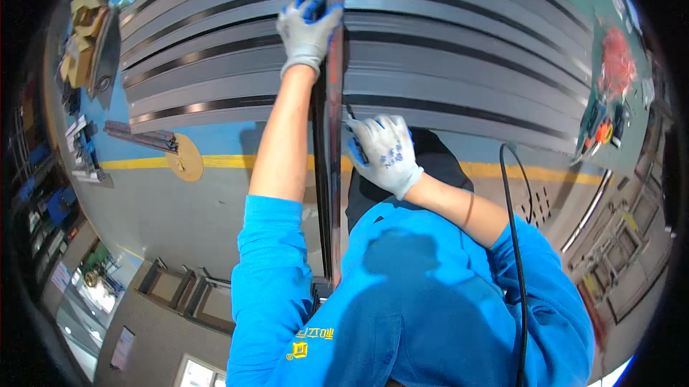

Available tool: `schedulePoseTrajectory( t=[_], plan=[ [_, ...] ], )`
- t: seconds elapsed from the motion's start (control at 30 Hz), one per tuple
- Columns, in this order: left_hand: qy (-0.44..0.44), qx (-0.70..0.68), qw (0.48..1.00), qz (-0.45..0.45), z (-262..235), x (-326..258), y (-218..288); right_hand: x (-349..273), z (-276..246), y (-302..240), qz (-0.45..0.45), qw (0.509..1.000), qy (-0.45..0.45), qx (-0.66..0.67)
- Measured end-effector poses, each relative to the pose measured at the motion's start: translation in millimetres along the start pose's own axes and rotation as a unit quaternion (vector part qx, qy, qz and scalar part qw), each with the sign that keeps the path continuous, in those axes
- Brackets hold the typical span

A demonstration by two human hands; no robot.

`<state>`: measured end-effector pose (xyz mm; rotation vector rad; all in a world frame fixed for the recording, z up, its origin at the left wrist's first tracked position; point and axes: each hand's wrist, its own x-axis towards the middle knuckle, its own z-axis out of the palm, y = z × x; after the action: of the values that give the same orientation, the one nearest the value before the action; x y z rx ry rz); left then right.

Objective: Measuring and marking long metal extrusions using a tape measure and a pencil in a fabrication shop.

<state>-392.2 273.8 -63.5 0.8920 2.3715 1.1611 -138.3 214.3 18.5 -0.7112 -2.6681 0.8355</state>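
A long dark metal profile (334,100) with a reddish face runs from the top of the view down past my left side. My left hand (308,32), in a grey glove with blue fingers, is closed over its far part. Closer to my body, my right hand (387,156), gloved alike, is curled just right of the profile. A thin dark tip (349,110) pokes out by its fingers; the rest is hidden in the palm. Under the profile lie several long grey metal strips (459,64), side by side and crosswise to it.
Cardboard pieces (82,35) sit at the far left, near a round tan disc (185,157) with thin dark bars beside it. At the right are a heap of red plastic film (617,60) and hand tools (601,132). A black cable (515,243) hangs along my right arm.
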Motion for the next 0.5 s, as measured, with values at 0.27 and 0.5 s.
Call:
schedulePoseTrajectory(
  t=[0.27,0.5],
  plan=[
    [0.075,0.181,0.981,0.006,-46,-124,38,20,-31,51,0.038,0.996,0.083,-0.01],
    [-0.016,0.203,0.949,-0.241,-74,-289,5,90,-40,95,0.027,0.986,0.163,0.0]
  ],
)
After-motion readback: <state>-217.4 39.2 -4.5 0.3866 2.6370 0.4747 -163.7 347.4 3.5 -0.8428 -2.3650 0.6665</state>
